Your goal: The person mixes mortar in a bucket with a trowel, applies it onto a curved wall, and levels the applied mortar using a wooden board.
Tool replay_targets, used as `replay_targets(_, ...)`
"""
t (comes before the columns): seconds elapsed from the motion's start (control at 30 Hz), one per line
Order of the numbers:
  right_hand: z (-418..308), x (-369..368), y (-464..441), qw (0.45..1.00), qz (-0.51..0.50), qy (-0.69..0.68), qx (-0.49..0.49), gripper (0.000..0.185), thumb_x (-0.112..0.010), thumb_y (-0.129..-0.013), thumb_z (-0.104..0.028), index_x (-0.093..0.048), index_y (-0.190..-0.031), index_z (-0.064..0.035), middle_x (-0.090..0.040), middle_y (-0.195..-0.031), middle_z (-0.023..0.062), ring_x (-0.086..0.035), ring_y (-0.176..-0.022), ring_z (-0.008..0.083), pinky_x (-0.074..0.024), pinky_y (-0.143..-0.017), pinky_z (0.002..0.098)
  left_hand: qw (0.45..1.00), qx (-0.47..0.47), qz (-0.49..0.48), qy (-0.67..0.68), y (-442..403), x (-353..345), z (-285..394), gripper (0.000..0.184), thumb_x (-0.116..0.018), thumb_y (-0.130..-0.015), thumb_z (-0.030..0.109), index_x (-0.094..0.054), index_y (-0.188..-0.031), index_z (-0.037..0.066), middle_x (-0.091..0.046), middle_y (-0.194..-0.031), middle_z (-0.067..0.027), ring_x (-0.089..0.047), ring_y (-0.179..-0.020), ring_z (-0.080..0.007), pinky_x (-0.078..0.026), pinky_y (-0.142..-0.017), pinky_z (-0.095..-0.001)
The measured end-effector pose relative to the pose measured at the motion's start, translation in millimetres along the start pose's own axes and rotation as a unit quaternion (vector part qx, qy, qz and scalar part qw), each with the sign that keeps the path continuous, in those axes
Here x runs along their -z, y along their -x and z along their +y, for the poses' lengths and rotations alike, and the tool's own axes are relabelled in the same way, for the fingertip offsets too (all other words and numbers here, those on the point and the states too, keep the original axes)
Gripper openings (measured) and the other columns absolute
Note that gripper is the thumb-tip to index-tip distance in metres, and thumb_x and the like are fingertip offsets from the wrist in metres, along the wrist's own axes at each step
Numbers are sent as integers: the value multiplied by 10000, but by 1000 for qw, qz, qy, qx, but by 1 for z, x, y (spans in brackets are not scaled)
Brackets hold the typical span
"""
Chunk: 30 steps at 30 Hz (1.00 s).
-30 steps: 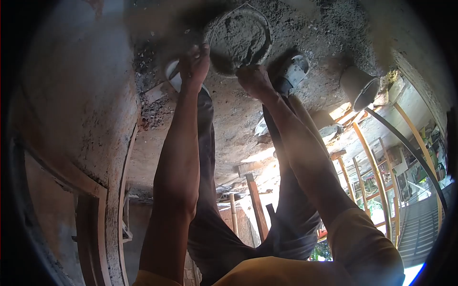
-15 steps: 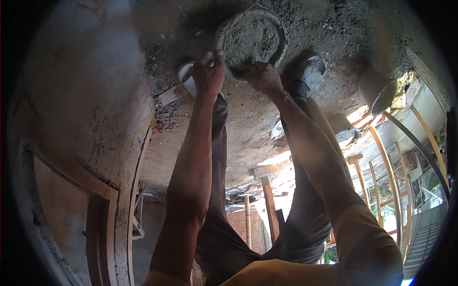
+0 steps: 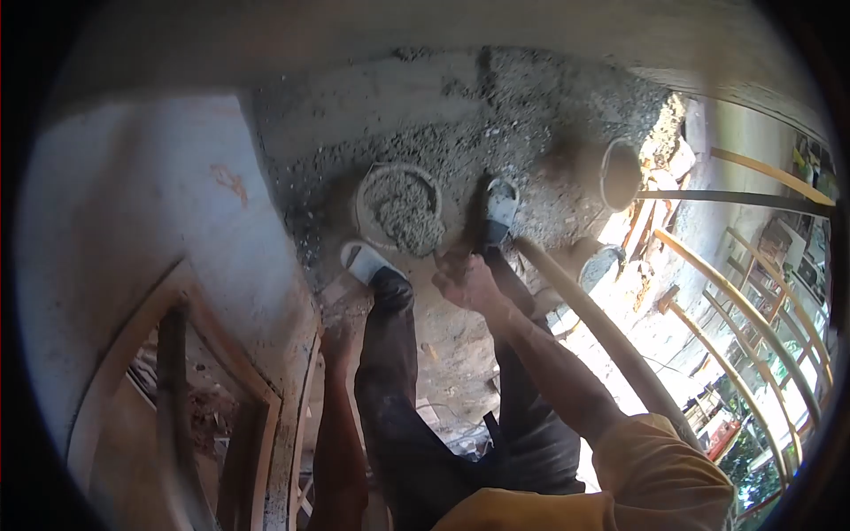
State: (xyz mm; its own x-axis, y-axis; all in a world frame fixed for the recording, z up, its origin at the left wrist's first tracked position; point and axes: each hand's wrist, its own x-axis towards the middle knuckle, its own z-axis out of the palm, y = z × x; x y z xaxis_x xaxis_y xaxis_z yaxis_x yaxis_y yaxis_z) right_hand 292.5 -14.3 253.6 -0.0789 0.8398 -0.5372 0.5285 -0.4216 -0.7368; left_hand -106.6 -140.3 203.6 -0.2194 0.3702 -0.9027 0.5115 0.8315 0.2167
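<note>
My right hand (image 3: 467, 283) is closed around what looks like the handle of a trowel. The blade is hidden under a heap of wet mortar (image 3: 420, 232) at the near rim of a round bucket (image 3: 361, 205), which has more grey mortar in it. Lower left, my left hand (image 3: 336, 341) hangs beside the wall edge and my left leg; its fingers are dim and blurred, and nothing can be made out in it.
My feet in pale footwear (image 3: 503, 202) stand just behind the bucket. Another bucket (image 3: 620, 175) lies to the right, near a dark pan (image 3: 602, 265). A wooden frame (image 3: 186, 279) is at the left wall; long poles (image 3: 726, 288) stretch across the right.
The view has shifted, with more floor and wall showing beyond the bucket. My left hand has dropped away from the bucket; my right has drawn back from inside its rim with mortar in front of it.
</note>
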Motion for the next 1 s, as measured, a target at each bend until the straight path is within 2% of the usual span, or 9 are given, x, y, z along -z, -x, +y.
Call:
replay_targets(0.07,-79,43,22,995,0,-31,-99,310,-708,-854,-290,-700,-981,-7,-722,-857,180,-693,-788,377,-546,-746,459,998,-9,63,-16,24,24,-5,440,-661,-990,351,-725,-1171,-44,-753,-1077,-192,-719,-1035,-291,-560,-848,-429)
replay_targets(0.13,-121,64,42,983,38,-157,-84,301,-699,-859,-288,-676,-905,8,-662,-738,145,-651,-726,283,-518,-716,447,983,-7,41,178,64,50,52,372,-663,-1005,262,-711,-1195,-54,-737,-1078,-144,-701,-1013,-244,-571,-851,-381)
replay_targets(0.33,-262,130,111,947,116,-284,-93,265,-650,-888,-246,-619,-812,6,-563,-673,46,-567,-647,149,-468,-582,387,933,-244,88,249,141,174,276,314,-639,-1036,184,-684,-1268,-23,-690,-1193,-117,-663,-1042,-189,-571,-905,-337)
replay_targets(0.47,-351,175,167,885,135,-445,-18,162,-596,-932,-190,-635,-874,-43,-556,-684,10,-540,-599,106,-433,-511,317,854,-417,115,288,270,273,445,387,-647,-1061,286,-660,-1287,-29,-707,-1226,-127,-670,-1121,-198,-554,-966,-387)
replay_targets(0.57,-411,218,196,766,130,-630,-3,144,-570,-980,-157,-613,-1050,-38,-560,-741,27,-549,-571,131,-468,-503,306,795,-524,163,259,371,330,535,406,-634,-1072,351,-702,-1128,-45,-733,-1151,-153,-698,-1111,-232,-541,-1009,-409)
replay_targets(0.7,-450,257,233,634,100,-759,112,224,-569,-1000,-134,-568,-1196,-26,-566,-828,43,-550,-579,137,-489,-501,287,745,-610,123,240,446,384,569,429,-613,-1075,366,-722,-914,-16,-752,-1053,-176,-731,-1018,-262,-528,-1049,-389)
replay_targets(0.8,-471,320,262,583,100,-781,201,299,-580,-993,-141,-539,-1269,-34,-550,-862,46,-541,-601,124,-488,-522,255,764,-595,66,241,480,363,572,382,-622,-1068,342,-723,-1018,-23,-735,-1137,-181,-712,-1040,-240,-526,-1031,-381)
replay_targets(0.83,-475,344,274,574,103,-775,245,313,-587,-990,-155,-536,-1273,-33,-549,-867,48,-539,-604,119,-489,-528,249,775,-595,62,204,490,348,564,363,-644,-1048,292,-683,-1204,-34,-699,-1255,-192,-684,-1105,-217,-530,-1012,-371)
replay_targets(1.0,-491,490,349,578,380,-625,363,443,-575,-1003,-225,-506,-1370,13,-555,-881,47,-539,-635,107,-470,-525,232,883,-467,13,32,341,310,463,507,-672,-985,169,-560,-1427,-54,-685,-1298,-183,-668,-1134,-201,-519,-993,-319)
